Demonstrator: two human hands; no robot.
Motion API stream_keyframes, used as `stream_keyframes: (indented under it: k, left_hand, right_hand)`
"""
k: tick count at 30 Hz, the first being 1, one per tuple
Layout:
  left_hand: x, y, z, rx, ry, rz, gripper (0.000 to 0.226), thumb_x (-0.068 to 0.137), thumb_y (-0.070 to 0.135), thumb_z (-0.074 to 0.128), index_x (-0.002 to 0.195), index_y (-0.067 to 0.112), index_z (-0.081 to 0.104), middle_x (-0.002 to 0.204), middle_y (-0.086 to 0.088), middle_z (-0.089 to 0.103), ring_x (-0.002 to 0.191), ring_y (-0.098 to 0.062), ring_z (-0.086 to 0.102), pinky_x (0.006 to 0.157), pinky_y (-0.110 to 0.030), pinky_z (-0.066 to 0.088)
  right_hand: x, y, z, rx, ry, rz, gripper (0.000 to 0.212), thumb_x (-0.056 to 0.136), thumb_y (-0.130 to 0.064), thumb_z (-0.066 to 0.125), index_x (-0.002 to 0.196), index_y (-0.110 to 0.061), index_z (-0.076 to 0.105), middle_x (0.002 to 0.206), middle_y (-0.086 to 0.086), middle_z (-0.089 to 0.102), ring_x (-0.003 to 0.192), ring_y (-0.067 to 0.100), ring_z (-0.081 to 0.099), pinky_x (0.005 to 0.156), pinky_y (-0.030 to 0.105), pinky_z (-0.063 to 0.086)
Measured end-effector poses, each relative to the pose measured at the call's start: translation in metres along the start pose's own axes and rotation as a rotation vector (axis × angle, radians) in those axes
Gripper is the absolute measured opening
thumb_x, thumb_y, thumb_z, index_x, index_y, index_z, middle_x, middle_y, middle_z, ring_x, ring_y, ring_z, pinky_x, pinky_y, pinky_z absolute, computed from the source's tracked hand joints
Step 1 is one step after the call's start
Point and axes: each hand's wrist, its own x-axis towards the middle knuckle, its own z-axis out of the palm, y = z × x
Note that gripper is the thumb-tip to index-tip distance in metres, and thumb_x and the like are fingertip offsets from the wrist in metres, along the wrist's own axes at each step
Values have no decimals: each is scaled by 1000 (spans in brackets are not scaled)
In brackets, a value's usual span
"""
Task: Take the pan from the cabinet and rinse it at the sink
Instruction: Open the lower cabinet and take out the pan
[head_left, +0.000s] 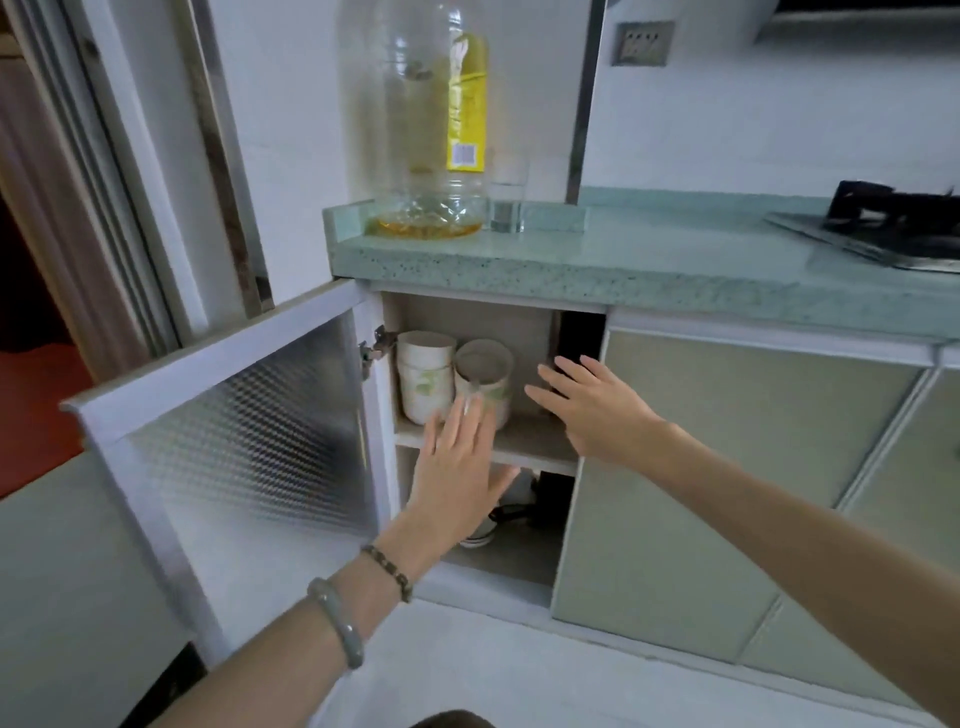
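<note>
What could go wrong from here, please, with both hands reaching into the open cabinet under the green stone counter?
1. The left hand passes close in front of the stacked white ceramic bowls on the upper shelf; a knock could topple them.
2. The dark objects on the lower shelf are half hidden, so groping there may snag something.
3. The open frosted-glass cabinet door juts out and could be bumped.

Both arms reach forward, bare. The left hand spreads flat, fingers straight, two bracelets at its wrist. The right hand stretches out, fingers splayed.
</note>
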Motion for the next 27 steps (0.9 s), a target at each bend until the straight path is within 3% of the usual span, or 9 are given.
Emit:
stream_keyframes:
  k: [3,5,7,9,11,15,20,23,27]
  left_hand:
    - [38,38,24,-75,-88,74,78,81,60,30,131,4,54,134,-13,57,126,-28,53,104,-47,42]
    - [61,57,39,-149,-106,77,79,86,60,32,140,3,41,144,-13,47,134,-27,44,111,-44,34]
    - [83,71,56,-196,-172,83,82,91,59,35,149,4,17,154,-12,28,143,-25,26,117,-43,21]
    - [100,82,66,-272,-247,45,85,91,60,37,150,6,8,155,-11,25,143,-25,24,116,-42,20]
    - [113,91,72,-395,-286,6,85,90,58,42,150,7,8,153,-12,29,141,-26,29,114,-40,25]
    - [134,100,75,-958,-431,-116,72,92,38,53,147,10,18,153,-10,30,139,-26,34,105,-32,31]
    - [143,94,92,-1211,-373,-257,39,80,29,64,114,16,51,110,-5,64,105,-24,60,90,-37,47]
    - [136,92,90,-1182,-322,-218,15,79,27,66,86,25,53,84,4,63,89,-21,62,71,-30,44]
    - [109,93,73,-1103,-298,-70,18,82,25,65,75,26,48,70,8,55,67,-8,53,59,-22,35]
  right_hand:
    - [-6,24,13,-132,-52,15,60,88,-18,53,144,-12,33,151,18,31,141,34,25,115,46,19]
    - [-6,34,10,-284,-60,59,59,78,-23,66,132,-9,50,138,19,49,132,34,42,110,45,31]
    - [-3,42,15,-372,-79,37,55,88,-20,55,139,-4,39,145,22,37,139,35,29,115,46,18]
    - [2,48,16,-413,-197,33,49,97,-13,34,143,2,25,152,23,23,143,36,11,117,45,3]
    - [6,49,11,-509,-209,21,47,98,-15,32,142,1,28,151,20,25,144,34,11,117,45,3]
    - [18,51,19,-619,-207,35,46,96,-25,40,138,-7,42,147,11,39,141,29,23,117,48,6]
    - [18,46,22,-723,-173,60,46,95,-29,41,137,-10,44,145,8,42,141,29,24,117,50,4]
    - [3,38,22,-744,-135,47,46,95,-28,38,137,-8,43,142,6,45,139,29,28,116,49,6]
    - [-28,26,24,-712,-41,37,48,90,-29,45,134,-10,46,136,3,51,137,25,34,117,48,13]
